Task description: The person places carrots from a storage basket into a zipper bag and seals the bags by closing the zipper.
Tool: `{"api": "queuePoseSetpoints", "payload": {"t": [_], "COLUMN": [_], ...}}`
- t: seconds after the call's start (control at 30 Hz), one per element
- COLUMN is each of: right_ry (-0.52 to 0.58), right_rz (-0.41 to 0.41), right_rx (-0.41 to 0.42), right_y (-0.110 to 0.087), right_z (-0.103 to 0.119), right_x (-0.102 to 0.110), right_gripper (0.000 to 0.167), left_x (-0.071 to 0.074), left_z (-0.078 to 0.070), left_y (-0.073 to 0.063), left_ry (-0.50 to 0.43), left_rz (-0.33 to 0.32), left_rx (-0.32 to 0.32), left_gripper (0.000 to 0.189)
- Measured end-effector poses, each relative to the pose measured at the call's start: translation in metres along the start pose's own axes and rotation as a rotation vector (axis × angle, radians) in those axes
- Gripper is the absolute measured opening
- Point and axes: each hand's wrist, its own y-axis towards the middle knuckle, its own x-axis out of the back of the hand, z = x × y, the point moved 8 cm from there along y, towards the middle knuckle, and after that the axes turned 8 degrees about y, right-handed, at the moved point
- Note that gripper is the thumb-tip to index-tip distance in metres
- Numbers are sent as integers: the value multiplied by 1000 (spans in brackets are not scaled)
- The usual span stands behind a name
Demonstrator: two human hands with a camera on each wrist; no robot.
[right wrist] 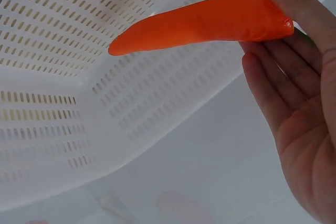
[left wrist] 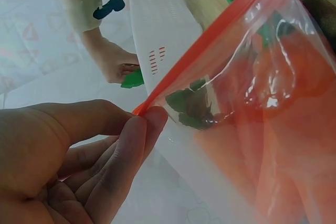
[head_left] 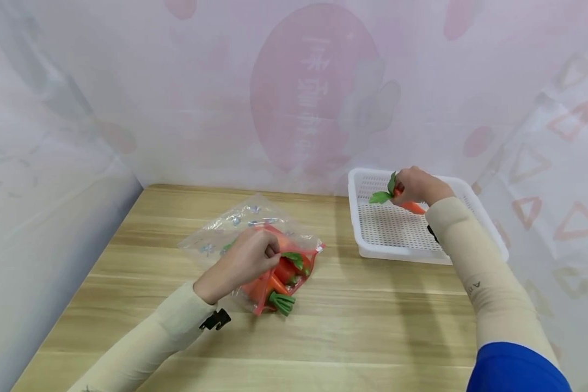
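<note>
My left hand (head_left: pixel 245 260) pinches the red zip edge of a clear plastic bag (left wrist: pixel 197 48) between thumb and fingertips. Inside the bag lie orange and red toy vegetables (head_left: pixel 285 270). The green stub top of a carrot (head_left: pixel 281 302) pokes out of its mouth. Over on the right, my right hand (head_left: pixel 418 185) holds an orange toy carrot (right wrist: pixel 199 20) by its thick, leafy end, thumb on one side and fingers on the other. The carrot hangs over a white perforated basket (head_left: pixel 403 252), its tip pointing away from the palm in the right wrist view.
A wooden tabletop (head_left: pixel 333 337) carries the bag at left of centre and the basket at the back right. Printed pale sheets (head_left: pixel 201 109) close off the back and both sides, and the basket stands close to the back one.
</note>
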Motion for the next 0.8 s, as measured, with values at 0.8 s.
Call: {"api": "queuePoseSetpoints", "payload": {"t": [0.8], "right_ry": [-46], "right_rz": [-35], "right_rx": [255], "right_y": [-52], "right_z": [85], "right_x": [22], "right_gripper": [15], "left_x": [0], "left_z": [1], "left_y": [3], "left_ry": [10], "left_rz": [-11], "left_rx": [-28], "left_gripper": [14]}}
